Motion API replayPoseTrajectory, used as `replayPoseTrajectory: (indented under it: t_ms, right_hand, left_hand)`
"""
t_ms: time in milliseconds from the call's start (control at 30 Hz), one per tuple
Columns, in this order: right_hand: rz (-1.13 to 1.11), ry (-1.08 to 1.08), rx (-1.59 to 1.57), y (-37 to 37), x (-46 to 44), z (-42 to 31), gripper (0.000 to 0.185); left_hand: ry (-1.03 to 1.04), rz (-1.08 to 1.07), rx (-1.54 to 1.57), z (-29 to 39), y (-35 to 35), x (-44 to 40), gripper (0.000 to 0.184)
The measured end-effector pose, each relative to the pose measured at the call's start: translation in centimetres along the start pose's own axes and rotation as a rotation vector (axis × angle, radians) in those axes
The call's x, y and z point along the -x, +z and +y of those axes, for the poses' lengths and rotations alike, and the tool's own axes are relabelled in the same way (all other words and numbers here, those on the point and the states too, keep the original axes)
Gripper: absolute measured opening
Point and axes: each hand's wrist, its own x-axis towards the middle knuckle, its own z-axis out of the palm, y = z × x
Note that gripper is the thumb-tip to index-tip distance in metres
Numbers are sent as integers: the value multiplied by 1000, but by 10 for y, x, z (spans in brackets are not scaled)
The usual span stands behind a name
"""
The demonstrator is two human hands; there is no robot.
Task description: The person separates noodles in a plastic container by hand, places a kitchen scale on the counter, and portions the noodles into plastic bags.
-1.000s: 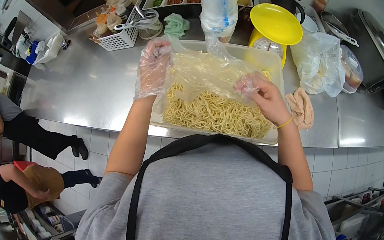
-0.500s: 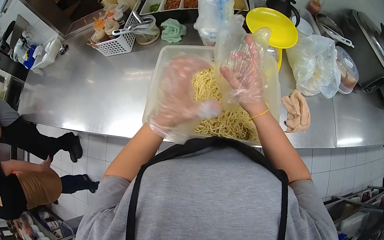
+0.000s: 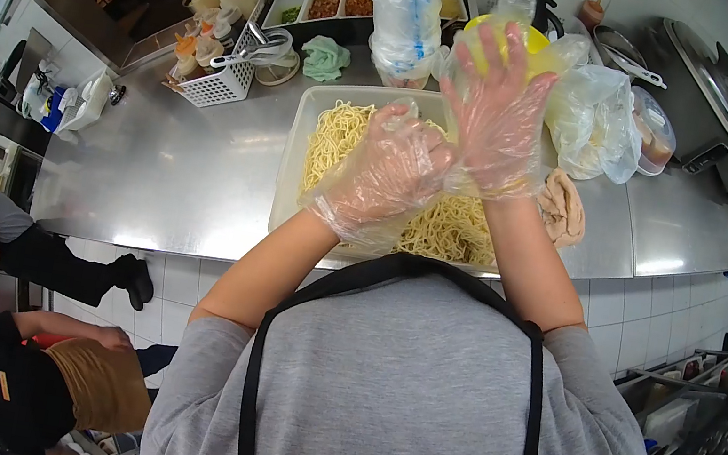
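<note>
Thin clear plastic gloves cover both my hands. My right hand is raised over the far right part of the tub, its fingers stretched and spread, with loose glove plastic standing past the fingertips. My left hand is closed at the thumb side of the right palm, its curled fingers gripping the right-hand plastic glove. Below both hands sits a translucent white tub of yellow noodles. My hands hide part of the noodles.
Behind the tub stand a plastic-wrapped stack and topping trays. A green cloth and white basket are left; a plastic bag and beige cloth are right. Two people are at far left.
My right hand has spread its fingers and gone deeper into its glove. My left hand has moved right and closed at that glove. The nearer person at left has shifted.
</note>
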Motion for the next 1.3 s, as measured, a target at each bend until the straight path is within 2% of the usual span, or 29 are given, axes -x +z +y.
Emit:
replayPoseTrajectory:
  t_ms: [67, 133, 200, 267, 333, 367, 567, 667, 700, 767, 933, 1133, 1267, 1300]
  right_hand:
    - [16, -13, -35, -1, -4, -7, 82]
    - [-73, -32, -73, -7, -11, -14, 91]
    - [-63, -49, -86, -10, -15, -18, 91]
    - [-52, -65, -98, -12, -17, -18, 92]
    - [-74, -53, -182, -14, -19, -14, 93]
    - [-74, -52, -182, -16, -18, -10, 93]
    - [-94, 6, -193, -23, -22, -1, 86]
    - [-59, 31, -281, -24, -25, -1, 83]
    - [-89, 15, -321, -27, -27, 1, 83]
    - [-117, 2, -362, -28, -26, 2, 83]
    - [-188, 95, -295, -26, -23, 7, 84]
    - [-59, 58, -156, -23, -24, 10, 93]
    - [-37, 69, -168, -20, -25, 14, 94]
    - [-26, 88, -202, -22, -30, 16, 92]
  left_hand:
    - [36, 58, -7, 4, -4, -6, 28]
    - [52, 45, 0, 5, -6, -12, 28]
    - [69, 31, 6, 4, -7, -19, 28]
    - [146, 109, -44, 2, -9, -24, 31]
    - [139, 172, -7, 3, -12, -30, 32]
    - [131, 236, 28, 4, -12, -32, 34]
    - [222, 230, -55, 12, -5, -34, 35]
    - [164, 313, -7, 9, -9, -37, 34]
    - [163, 311, -6, 8, -10, -37, 34]
    - [130, 167, 20, 7, -11, -36, 33]
    - [249, 201, 123, 10, -9, -41, 25]
    - [179, 135, 132, 6, -13, -42, 22]
    - [148, 86, 156, 13, -16, -48, 20]
    - [193, 66, 192, 16, -14, -48, 20]
